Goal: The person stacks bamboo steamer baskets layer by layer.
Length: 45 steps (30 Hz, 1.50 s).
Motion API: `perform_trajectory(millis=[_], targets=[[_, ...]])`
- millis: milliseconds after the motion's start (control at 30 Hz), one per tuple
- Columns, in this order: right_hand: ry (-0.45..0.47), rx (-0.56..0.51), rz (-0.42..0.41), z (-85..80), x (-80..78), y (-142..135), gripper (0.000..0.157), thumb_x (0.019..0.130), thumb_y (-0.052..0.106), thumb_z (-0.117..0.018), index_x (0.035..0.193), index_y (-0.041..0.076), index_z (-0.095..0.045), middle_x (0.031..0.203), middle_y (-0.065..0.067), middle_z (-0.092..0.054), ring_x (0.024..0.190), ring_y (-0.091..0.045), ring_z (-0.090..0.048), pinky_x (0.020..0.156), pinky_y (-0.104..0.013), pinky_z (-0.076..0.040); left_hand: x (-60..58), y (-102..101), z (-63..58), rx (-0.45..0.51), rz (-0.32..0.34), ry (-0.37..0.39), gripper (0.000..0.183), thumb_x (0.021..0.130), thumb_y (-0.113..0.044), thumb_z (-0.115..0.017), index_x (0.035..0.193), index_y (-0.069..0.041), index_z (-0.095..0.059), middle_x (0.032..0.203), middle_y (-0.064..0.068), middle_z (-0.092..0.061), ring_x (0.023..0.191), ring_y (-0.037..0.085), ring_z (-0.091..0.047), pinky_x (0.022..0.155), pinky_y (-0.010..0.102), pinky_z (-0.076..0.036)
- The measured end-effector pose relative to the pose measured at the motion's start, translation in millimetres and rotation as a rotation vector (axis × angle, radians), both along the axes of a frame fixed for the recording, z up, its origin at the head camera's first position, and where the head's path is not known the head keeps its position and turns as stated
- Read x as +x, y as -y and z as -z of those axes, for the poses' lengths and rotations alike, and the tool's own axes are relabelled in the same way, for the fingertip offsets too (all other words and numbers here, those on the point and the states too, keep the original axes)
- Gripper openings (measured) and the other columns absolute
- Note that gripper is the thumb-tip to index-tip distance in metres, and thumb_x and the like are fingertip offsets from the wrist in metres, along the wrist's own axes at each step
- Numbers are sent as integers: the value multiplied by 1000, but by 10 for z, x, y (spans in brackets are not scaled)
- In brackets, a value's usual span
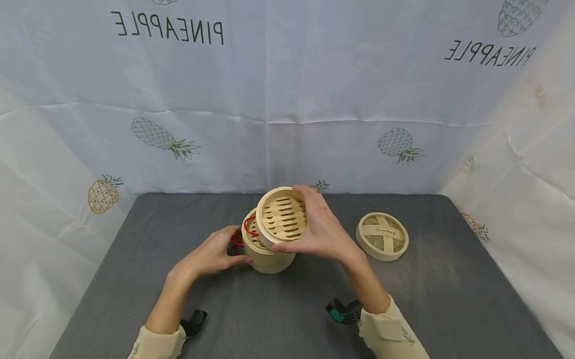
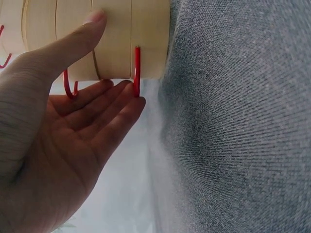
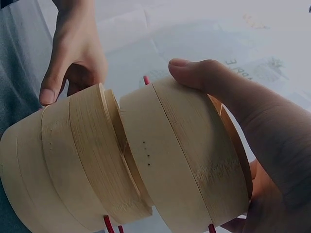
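Observation:
My right hand [image 1: 323, 227] grips a round bamboo steamer basket [image 1: 282, 217] by its right side, thumb at the near rim and fingers at the far one. This basket is tilted, its slatted face toward the head camera. Just below and left of it, two stacked bamboo steamer baskets [image 1: 271, 264] stand on the table. Around their left side is my left hand [image 1: 212, 254], thumb [image 2: 77, 43] on the wall and fingertips by the red handles [image 2: 137, 73]. In the right wrist view, the raised basket [image 3: 167, 145] leans against or very near the stack's upper rim.
A round woven bamboo lid [image 1: 382, 236] lies on the dark grey table [image 1: 450, 301] to the right. Behind the table hangs a pale curtain [image 1: 282, 82] printed with pineapples. Black wrist devices [image 1: 343, 311] are on both wrists.

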State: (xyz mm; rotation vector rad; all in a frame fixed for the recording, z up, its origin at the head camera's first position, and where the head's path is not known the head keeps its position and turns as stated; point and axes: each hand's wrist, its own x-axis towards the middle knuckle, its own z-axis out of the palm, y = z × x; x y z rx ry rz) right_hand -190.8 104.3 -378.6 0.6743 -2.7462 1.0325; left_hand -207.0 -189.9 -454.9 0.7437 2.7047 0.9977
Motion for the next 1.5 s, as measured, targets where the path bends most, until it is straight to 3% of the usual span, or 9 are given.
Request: perform_trajectory(millis=[633, 1233, 1500], targets=[[31, 4, -24, -12, -83, 151, 126, 67, 57, -98, 166, 13, -35, 166, -10, -44, 149, -31, -46, 120, -57, -48, -20, -2, 13, 40, 18, -2, 59, 91, -28, -91, 135, -1, -62, 122, 13, -75, 112, 26, -75, 97, 46, -63], [49, 12, -38, 40, -144, 262, 123, 68, 57, -98, 165, 13, -35, 164, -10, -45, 148, -31, -47, 119, -55, -49, -13, 2, 19, 83, 32, -2, 68, 91, -25, -91, 145, -1, -57, 128, 15, -74, 114, 27, -76, 97, 45, -64], [47, 12, -38, 71, -162, 282, 120, 69, 57, -97, 163, 12, -39, 163, -12, -47, 147, -31, -48, 118, -55, -50, -28, 16, 29, 74, 40, 5, 66, 92, -26, -90, 143, 2, -59, 128, 16, -74, 115, 29, -76, 97, 46, -64]])
